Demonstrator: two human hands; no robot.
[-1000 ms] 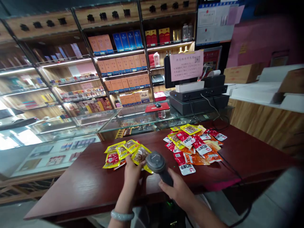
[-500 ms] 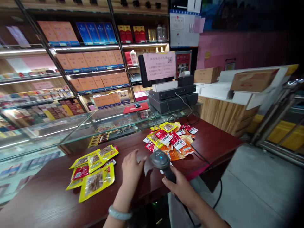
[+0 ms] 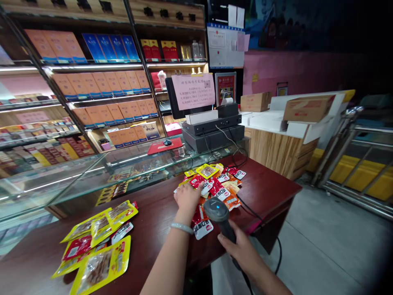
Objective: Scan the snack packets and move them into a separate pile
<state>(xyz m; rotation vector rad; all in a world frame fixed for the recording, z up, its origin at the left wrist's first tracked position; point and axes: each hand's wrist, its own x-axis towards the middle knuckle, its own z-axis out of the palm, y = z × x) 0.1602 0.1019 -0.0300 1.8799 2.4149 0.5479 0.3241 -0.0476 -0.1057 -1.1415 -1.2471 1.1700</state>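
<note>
In the head view, my right hand (image 3: 236,243) is wrapped round the handle of a black barcode scanner (image 3: 217,209), its blue light lit and head facing the pile. My left hand (image 3: 188,198), with a pale bangle on its wrist, reaches over the near left edge of a pile of snack packets (image 3: 218,189). Its fingers are stretched out and apart, at the packets; the tips are partly hidden. A red-and-white packet (image 3: 203,229) lies at the pile's near side, below the scanner. Several yellow snack packets (image 3: 100,266) lie overlapping on the left of the table, with red ones among them.
The dark red table (image 3: 153,229) meets a glass counter (image 3: 132,168) behind. A monitor with a pink notice (image 3: 193,92) and a black cash drawer (image 3: 211,137) stand there. The scanner's cable (image 3: 278,254) hangs past the table's right edge. Cardboard boxes (image 3: 308,108) sit behind right.
My left hand has moved forward to the pile from the bare table in front of it. The view has shifted right. The scanner stays in my right hand, and the near red-and-white packet now shows.
</note>
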